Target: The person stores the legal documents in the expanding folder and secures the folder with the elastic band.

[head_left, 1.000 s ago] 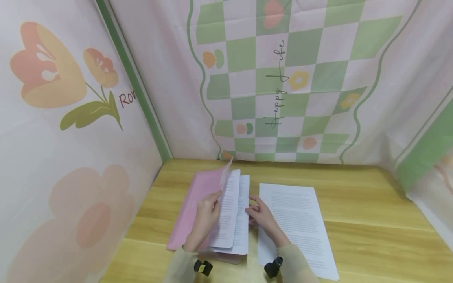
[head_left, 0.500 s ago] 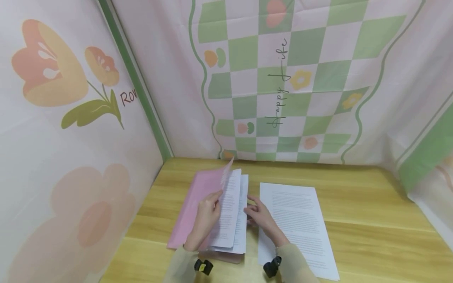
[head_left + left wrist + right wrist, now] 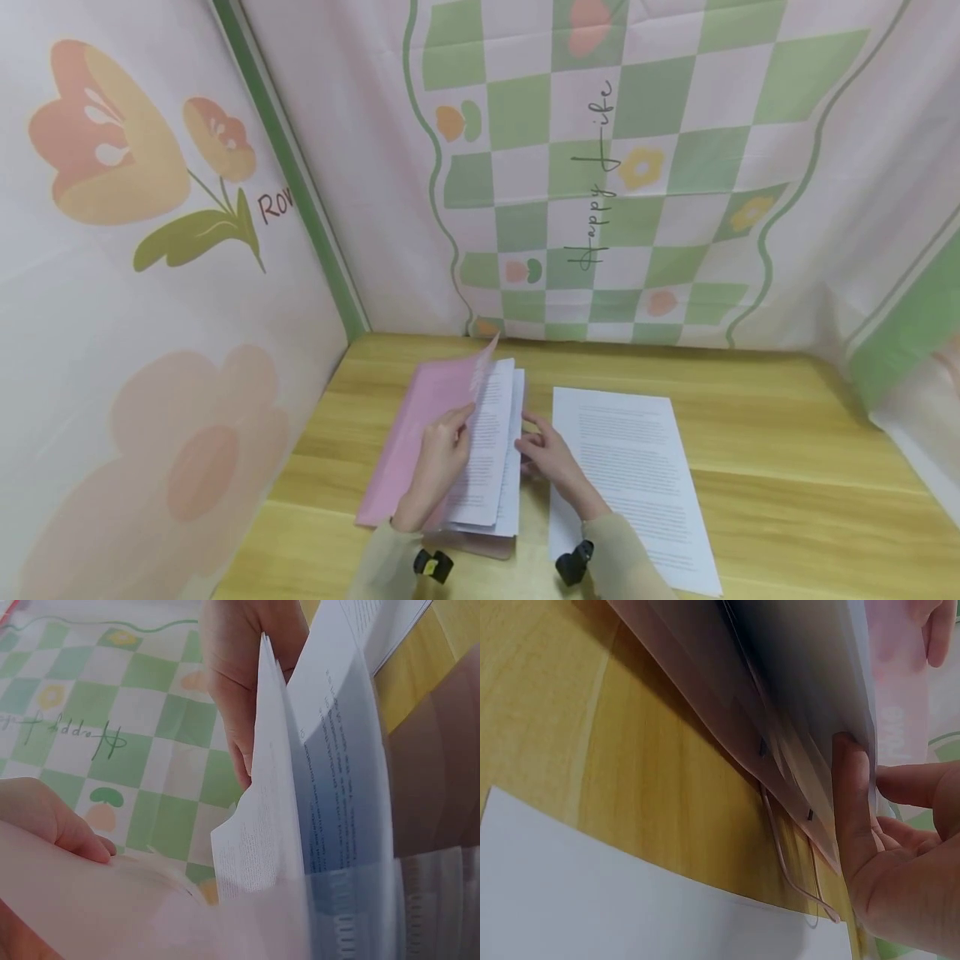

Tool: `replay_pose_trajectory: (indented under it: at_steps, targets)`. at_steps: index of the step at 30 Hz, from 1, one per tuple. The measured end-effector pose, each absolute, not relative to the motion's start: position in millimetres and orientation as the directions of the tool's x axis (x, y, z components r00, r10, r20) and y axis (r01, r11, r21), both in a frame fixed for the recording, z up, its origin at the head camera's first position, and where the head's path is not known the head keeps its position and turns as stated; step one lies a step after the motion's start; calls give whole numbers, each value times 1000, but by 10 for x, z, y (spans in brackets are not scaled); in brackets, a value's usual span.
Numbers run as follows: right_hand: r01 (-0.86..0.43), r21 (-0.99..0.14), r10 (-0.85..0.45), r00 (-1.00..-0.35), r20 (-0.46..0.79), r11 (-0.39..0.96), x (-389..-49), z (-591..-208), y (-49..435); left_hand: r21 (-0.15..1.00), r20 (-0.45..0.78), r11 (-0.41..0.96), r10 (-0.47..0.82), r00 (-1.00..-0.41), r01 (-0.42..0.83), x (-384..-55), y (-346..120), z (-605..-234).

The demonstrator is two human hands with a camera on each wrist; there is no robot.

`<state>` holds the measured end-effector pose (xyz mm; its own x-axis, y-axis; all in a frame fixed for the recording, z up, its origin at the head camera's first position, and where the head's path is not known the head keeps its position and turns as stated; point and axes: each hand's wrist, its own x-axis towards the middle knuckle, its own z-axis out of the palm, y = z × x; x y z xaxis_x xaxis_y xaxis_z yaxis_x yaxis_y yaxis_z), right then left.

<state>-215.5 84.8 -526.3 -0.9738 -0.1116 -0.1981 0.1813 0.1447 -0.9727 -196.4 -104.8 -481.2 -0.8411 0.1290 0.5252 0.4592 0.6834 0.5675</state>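
Observation:
A pink folder [image 3: 397,442] stands partly opened on the table's left half, its front cover raised. My left hand [image 3: 441,450] pinches the cover's edge; in the left wrist view the thumb [image 3: 90,847] lies over the pink plastic. Printed sheets [image 3: 483,467] stand fanned out inside, with clear sleeves [image 3: 435,900] below them. My right hand [image 3: 551,454] pinches the sheets' right edge. In the right wrist view, one finger [image 3: 853,787] lies on the near side of the sheets and others are beyond their edge. The folder's back cover shows underneath, an elastic cord [image 3: 780,855] hanging from it.
Right of the folder, a printed paper stack [image 3: 622,467] lies flat on the wooden table [image 3: 787,467], partly under the right forearm. A patterned curtain [image 3: 510,183] borders the table's far edge, and another flowered curtain [image 3: 97,333] hangs along the left.
My right hand and the sheets' right edge have shifted slightly left, toward the cover. My left hand keeps its hold on the cover, and the camera view has drifted a little.

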Motion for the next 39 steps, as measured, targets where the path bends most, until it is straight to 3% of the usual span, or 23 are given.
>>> replay_pose_trajectory:
  at_steps: [39]
  targets:
    - [170,-970,-138,-971,-194,172,-2192,-5260,758,571,533,677,124,-837,464,-1986,-1048,-4829]
